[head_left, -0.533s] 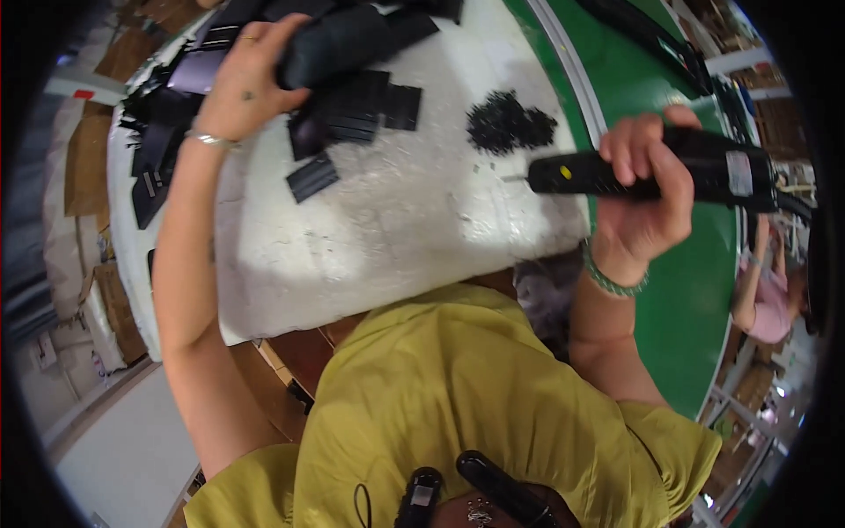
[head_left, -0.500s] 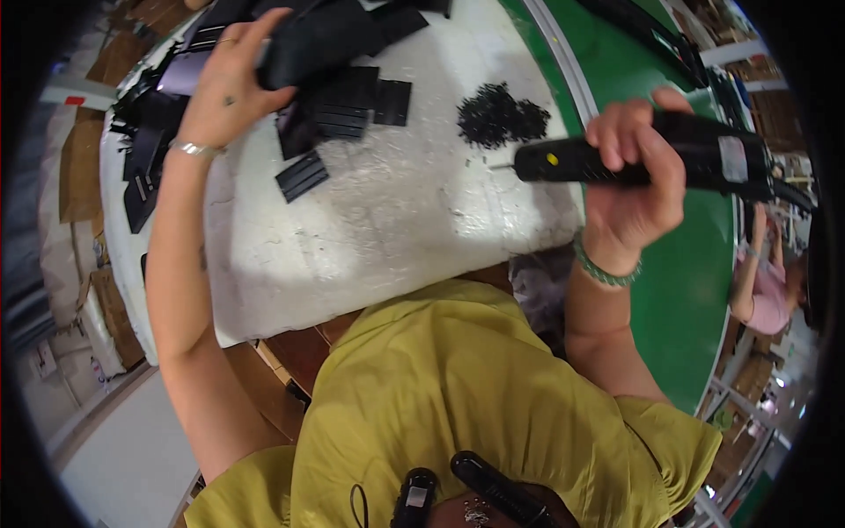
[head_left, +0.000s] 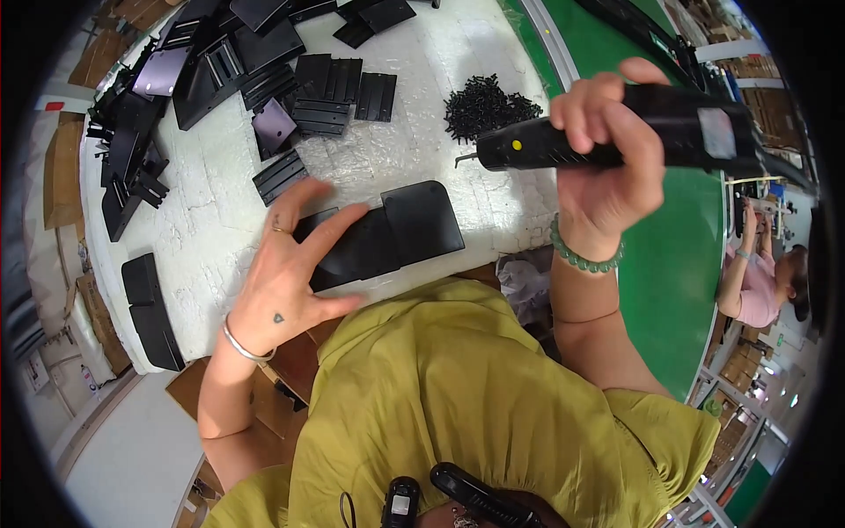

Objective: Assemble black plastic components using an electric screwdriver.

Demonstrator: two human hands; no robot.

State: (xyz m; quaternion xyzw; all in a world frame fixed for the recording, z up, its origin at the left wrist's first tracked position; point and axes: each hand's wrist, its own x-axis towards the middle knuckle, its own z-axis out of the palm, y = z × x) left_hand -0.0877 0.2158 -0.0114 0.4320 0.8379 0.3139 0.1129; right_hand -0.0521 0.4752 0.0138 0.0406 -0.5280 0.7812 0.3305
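Observation:
Near the table's front edge lies a flat black plastic panel (head_left: 424,227) with one rounded corner, beside or joined to a second black piece partly under my left hand. My left hand (head_left: 286,273) spreads over its left end, index finger by the far edge and thumb by the near edge. My right hand (head_left: 612,163) is wrapped round a black electric screwdriver (head_left: 546,145) held level above the table. Its thin bit points left, with something small at the tip, perhaps a screw. A heap of small black screws (head_left: 484,107) lies just beyond the bit.
Black plastic panels and slotted pieces (head_left: 330,79) are piled at the far left. Another black panel (head_left: 151,308) lies at the left edge. The table wears a whitish padded cover (head_left: 422,150); a green surface (head_left: 669,264) runs along the right. Another person (head_left: 757,282) sits far right.
My left hand has come from the far pile to the table's front, where the black panel now lies. My right hand with the screwdriver has shifted slightly left and away from me.

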